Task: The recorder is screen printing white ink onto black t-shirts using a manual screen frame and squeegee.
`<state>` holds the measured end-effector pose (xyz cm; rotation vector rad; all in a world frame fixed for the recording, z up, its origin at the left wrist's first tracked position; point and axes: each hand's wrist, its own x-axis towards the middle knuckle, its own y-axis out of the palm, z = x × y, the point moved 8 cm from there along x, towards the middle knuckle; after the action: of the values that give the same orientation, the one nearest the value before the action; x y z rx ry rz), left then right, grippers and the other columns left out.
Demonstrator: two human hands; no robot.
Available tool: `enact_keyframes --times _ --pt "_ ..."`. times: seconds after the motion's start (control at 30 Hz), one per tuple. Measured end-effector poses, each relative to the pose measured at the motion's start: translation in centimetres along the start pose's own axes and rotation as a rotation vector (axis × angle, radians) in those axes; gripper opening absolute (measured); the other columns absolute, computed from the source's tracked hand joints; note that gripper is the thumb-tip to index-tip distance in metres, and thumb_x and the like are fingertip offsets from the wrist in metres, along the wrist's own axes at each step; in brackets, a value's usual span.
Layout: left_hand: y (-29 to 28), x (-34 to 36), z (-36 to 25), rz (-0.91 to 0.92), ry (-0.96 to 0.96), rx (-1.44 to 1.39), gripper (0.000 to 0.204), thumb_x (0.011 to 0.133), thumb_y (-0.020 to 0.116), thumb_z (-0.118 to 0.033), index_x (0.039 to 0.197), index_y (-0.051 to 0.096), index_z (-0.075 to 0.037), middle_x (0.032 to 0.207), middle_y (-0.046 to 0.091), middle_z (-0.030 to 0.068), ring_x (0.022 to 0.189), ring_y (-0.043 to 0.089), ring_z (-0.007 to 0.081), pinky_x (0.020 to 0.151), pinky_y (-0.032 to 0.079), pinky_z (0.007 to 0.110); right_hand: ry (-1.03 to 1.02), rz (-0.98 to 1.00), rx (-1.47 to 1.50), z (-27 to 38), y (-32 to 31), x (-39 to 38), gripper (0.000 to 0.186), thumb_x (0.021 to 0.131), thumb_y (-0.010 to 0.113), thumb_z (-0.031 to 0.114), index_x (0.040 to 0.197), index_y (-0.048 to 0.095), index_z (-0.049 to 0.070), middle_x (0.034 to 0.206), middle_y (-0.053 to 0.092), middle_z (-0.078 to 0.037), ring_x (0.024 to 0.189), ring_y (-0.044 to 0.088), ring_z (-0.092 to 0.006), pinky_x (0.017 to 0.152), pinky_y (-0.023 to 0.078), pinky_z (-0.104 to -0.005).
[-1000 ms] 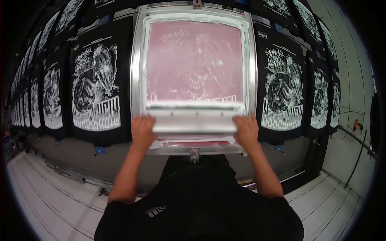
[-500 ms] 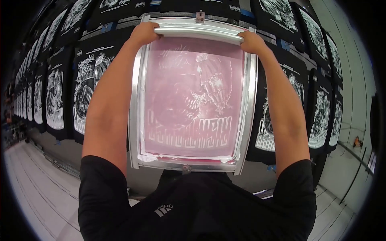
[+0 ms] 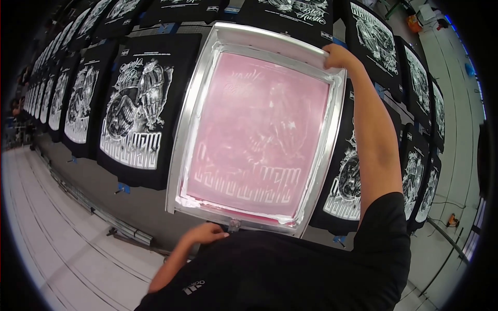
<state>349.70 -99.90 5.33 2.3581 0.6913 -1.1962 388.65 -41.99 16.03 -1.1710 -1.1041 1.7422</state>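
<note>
A silver-framed printing screen with pink mesh and white ink along its inner edges sits in the middle, over the rows of shirts. A long metal squeegee bar lies across the frame's far end. My right hand grips that bar's right end, arm stretched forward. My left hand is low, by the screen's near edge and a metal clamp, its fingers apart and slightly bent, holding nothing that I can see.
Black shirts with white prints lie flat in rows on both sides and beyond the screen, above blue-handled fittings. Metal rails run along the lower left. A pale floor shows left, with cords and an orange tool at right.
The squeegee has moved from the near end to the far end of the screen. My left hand has let go of it and dropped to the near edge. The view has turned somewhat.
</note>
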Motion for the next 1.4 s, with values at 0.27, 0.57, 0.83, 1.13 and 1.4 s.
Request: enact_keyframes --times 0.27,0.57,0.83,1.13,1.4 --pt "4.1 2.8 3.7 -0.131 0.165 -0.274 0.044 0.092 0.067 -0.037 0.069 0.061 0.000 0.058 0.051 -0.0029 0.056 0.043 0.0053 0.049 0.035 0.029 0.109 -0.115 0.022 6.2 2.5 -0.7 0.057 0.066 0.058 0.011 0.123 0.065 0.010 0.112 0.068 -0.018 0.105 0.064 -0.0357 0.093 0.051 -0.0402" --pt "3.0 3.2 2.5 -0.237 0.277 -0.202 0.033 0.093 0.065 -0.032 0.078 0.069 -0.004 0.061 0.059 -0.0005 0.057 0.051 0.0071 0.053 0.041 0.027 -0.017 -0.011 0.043 19.7 10.6 -23.0 0.043 0.065 0.060 0.010 0.106 0.070 0.010 0.103 0.070 -0.017 0.099 0.064 -0.0373 0.085 0.052 -0.0442" --pt "2.8 3.0 0.8 -0.281 0.116 0.061 0.040 0.092 0.062 -0.043 0.096 0.071 -0.004 0.079 0.069 0.0091 0.070 0.063 0.0191 0.069 0.050 0.034 0.013 -0.225 0.186 31.6 18.4 -45.3 0.030 0.067 0.058 -0.001 0.095 0.063 0.007 0.084 0.062 -0.011 0.087 0.059 -0.0322 0.078 0.046 -0.0441" --pt "2.4 -0.1 0.4 -0.558 0.073 0.242 0.045 0.087 0.064 -0.047 0.091 0.074 -0.003 0.082 0.070 0.0169 0.079 0.067 0.0271 0.073 0.051 0.038 0.004 -0.183 0.092 31.2 16.7 -46.1 0.024 0.073 0.063 0.007 0.097 0.063 0.007 0.092 0.066 -0.009 0.092 0.060 -0.0311 0.082 0.044 -0.0412" --pt "-10.1 -13.6 0.4 -1.316 0.518 -0.103 0.033 0.090 0.069 -0.030 0.083 0.064 0.002 0.070 0.062 0.0084 0.065 0.053 0.0106 0.062 0.046 0.030 0.182 -0.179 0.596 15.7 19.3 -48.7 0.035 0.064 0.081 0.013 0.097 0.071 0.005 0.087 0.069 -0.012 0.078 0.067 -0.0248 0.073 0.052 -0.0356"
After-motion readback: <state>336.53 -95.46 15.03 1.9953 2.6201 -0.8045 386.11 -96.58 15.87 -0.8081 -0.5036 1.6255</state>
